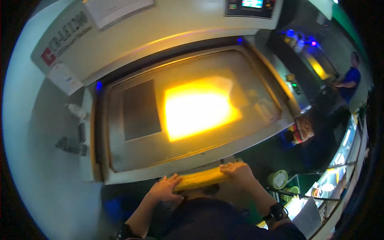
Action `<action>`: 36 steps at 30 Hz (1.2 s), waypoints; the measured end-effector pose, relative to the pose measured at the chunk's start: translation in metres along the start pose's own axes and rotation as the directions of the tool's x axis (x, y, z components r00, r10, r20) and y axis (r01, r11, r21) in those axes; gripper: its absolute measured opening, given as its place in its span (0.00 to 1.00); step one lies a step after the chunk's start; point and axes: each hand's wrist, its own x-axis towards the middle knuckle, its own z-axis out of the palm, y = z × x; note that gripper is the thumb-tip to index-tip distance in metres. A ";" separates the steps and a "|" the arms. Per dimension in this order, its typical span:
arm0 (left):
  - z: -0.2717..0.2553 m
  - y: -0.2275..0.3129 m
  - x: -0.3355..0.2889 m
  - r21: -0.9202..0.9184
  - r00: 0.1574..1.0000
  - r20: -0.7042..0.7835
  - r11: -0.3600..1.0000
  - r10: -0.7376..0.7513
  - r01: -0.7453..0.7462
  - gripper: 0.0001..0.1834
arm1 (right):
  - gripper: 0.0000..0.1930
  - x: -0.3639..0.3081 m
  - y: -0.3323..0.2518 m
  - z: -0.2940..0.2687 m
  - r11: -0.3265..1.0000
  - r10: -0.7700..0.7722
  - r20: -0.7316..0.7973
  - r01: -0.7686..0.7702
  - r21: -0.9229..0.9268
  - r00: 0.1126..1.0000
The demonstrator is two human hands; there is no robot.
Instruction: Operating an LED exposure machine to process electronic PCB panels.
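A long yellow bar-shaped handle (200, 179) runs along the near edge of a large machine lid (132, 170). My left hand (164, 189) rests on the handle's left end, fingers curled over it. My right hand (237, 171) grips its right end. The lid has a wide window (140, 152) with a bright yellow-orange glow (198, 108) behind it and a dark rectangular panel (141, 109) at its left.
The machine's pale housing (132, 36) rises behind the lid, with a control panel and small screen (251, 5) at the top. Another person in a blue shirt (349, 82) stands at a similar machine far right. Rolls of tape (278, 179) and shelves lie at lower right.
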 end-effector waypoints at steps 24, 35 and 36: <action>-0.368 -0.500 0.175 -0.138 0.785 -0.490 0.923 -0.379 0.359 0.37 | 0.42 0.700 0.021 0.067 0.964 -0.128 0.097 0.146 -0.221 0.987; -0.408 -0.569 0.223 0.080 0.735 -0.600 0.891 -0.314 0.446 0.43 | 0.50 0.802 0.050 0.090 0.958 -0.164 -0.109 0.133 -0.253 0.980; -0.400 -0.551 0.211 0.055 0.738 -0.557 0.870 -0.381 0.491 0.44 | 0.52 0.784 0.043 0.087 0.971 -0.133 -0.029 0.125 -0.206 0.991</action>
